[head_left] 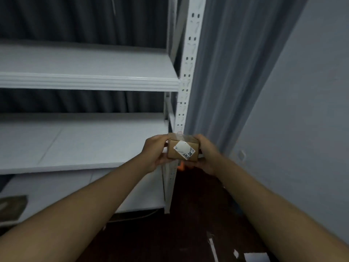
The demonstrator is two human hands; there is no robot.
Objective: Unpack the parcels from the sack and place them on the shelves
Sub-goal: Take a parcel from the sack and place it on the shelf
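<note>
head view. small brown box (182,150) held out in front of the chest, both hands clamped on it: left hand (155,154) wraps its left end, right hand (204,155) its right end, fingers curled round the edges. white label (183,149) stuck skewed on the face toward the camera; clear tape (180,137) across the top seam.

landmark: white post (186,80) of the rack. the box hangs right at the post's foot-ward stretch, level with the front edge of the middle shelf (79,142), at that shelf's right end. upper shelf (90,63) left of the post, higher. grey curtain (222,72) just right of the post. a flat dark thing (11,207) on the lowest board, far left of the post; can't tell what. paper scraps (236,253) on the dark floor, below and right of the post. sack not in view.

handling, judged: cardboard, stiff, corners hold shape; looks light for its bulk, held with no visible strain. tape is the slick part, so grip the bare card ends as now. slide it in left of the post, flat on its base.
</note>
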